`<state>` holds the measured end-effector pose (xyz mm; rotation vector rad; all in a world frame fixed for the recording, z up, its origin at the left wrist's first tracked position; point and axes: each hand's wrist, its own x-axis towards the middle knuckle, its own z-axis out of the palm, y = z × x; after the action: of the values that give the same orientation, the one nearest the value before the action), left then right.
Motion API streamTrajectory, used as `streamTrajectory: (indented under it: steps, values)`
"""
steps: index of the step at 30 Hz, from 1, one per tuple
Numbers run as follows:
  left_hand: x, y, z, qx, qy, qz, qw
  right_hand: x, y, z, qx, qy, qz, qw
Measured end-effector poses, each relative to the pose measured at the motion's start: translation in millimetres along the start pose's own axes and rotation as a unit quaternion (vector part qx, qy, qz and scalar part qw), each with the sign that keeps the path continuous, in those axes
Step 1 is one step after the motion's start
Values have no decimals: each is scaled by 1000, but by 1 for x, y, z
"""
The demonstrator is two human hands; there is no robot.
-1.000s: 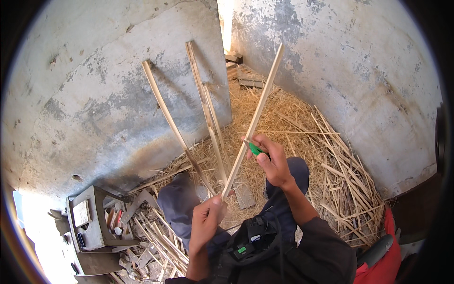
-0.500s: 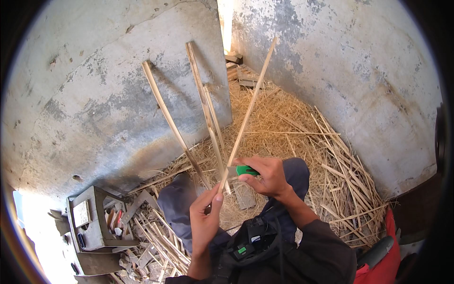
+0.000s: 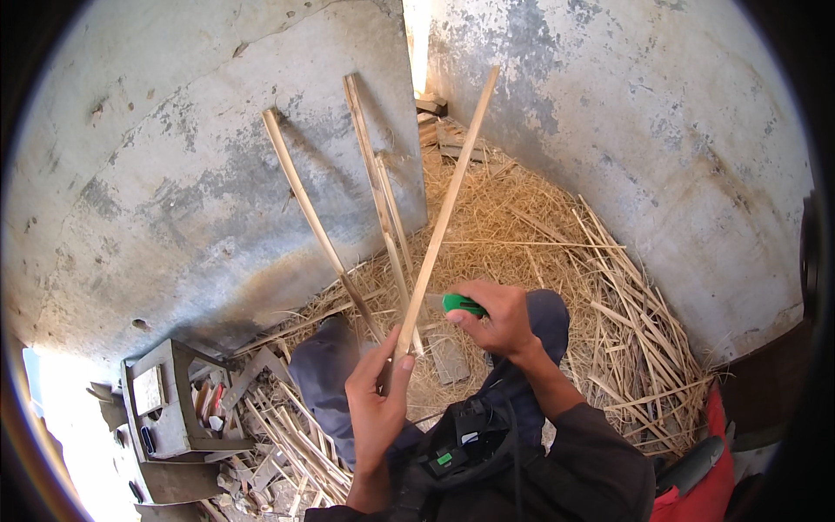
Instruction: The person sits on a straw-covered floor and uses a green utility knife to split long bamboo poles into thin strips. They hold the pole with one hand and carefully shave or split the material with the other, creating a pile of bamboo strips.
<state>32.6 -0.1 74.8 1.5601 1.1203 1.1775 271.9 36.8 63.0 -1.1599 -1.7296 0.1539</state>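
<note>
Near its lower end, a long pale bamboo strip is gripped between the thumb and fingers of my left hand. The strip rises away from me, leaning to the right, its far end in front of the right wall. My right hand is closed round the green handle of a utility knife. Its thin blade points left toward the strip, with a small gap that I cannot judge exactly. The wider face of the strip is turned up.
Bamboo strips lean against the left wall. Fibrous shavings cover the floor ahead, with a heap of strips at the right. At lower left stands an overturned wooden stool with scraps around it. Red cloth lies at lower right.
The knife has moved right, off the bamboo strip. The strip has turned in my left hand to show a wider face, and its far end has shifted slightly left.
</note>
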Motion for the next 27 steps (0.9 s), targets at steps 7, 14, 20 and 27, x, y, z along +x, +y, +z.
streamTrajectory:
  steps: [7,14,20,27]
  values:
    - [6,7,9,-101,14,-30,994,-10,1,7,13,-52,-77,996]
    - [6,13,11,-114,29,-23,993,-8,-3,5,7,-50,-93,994]
    - [3,9,17,-38,60,-16,997,-2,2,5,-10,-13,-73,997]
    - [-4,0,17,-83,56,-24,995,-4,0,0,-74,1,-102,992]
